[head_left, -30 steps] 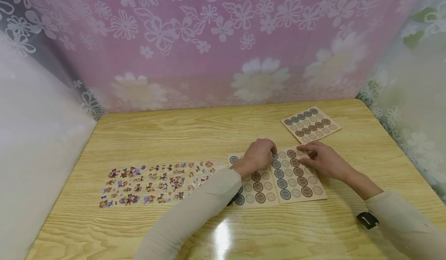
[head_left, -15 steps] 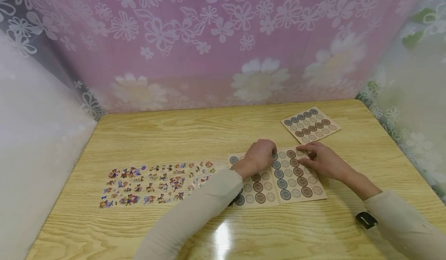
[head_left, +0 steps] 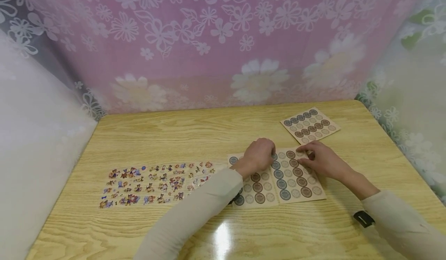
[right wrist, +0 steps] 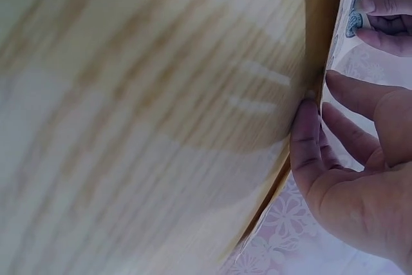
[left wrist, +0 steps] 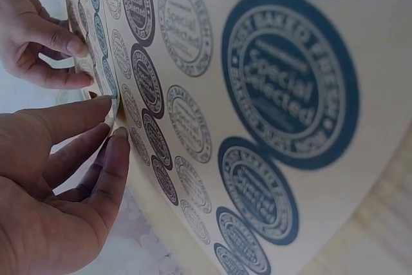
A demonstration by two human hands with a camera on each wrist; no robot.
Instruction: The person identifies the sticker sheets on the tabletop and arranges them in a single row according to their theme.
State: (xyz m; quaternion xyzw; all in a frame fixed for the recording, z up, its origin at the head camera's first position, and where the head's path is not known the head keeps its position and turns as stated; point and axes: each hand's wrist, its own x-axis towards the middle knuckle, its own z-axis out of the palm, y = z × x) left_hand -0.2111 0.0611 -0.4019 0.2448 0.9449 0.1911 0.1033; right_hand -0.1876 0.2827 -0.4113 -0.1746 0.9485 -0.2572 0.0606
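Note:
Two beige sheets of round stickers lie side by side at the centre right of the head view, the left sheet (head_left: 249,196) and the right sheet (head_left: 290,178). Blue, brown and pale rows marked "Special Selected" cover them. My left hand (head_left: 259,153) pinches the right sheet at its top left corner, where the two sheets meet. In the left wrist view its thumb and fingertips (left wrist: 118,134) close at the sheet's edge. My right hand (head_left: 324,161) pinches the same sheet near its top right corner. In the right wrist view the thumb and fingers meet at the edge.
Farther back on the right lies another sheet of round stickers (head_left: 310,124), turned at an angle. A clear sheet of cartoon stickers (head_left: 156,182) lies to the left, partly under my left sleeve. The wooden table (head_left: 167,132) meets a flowered pink curtain (head_left: 195,78).

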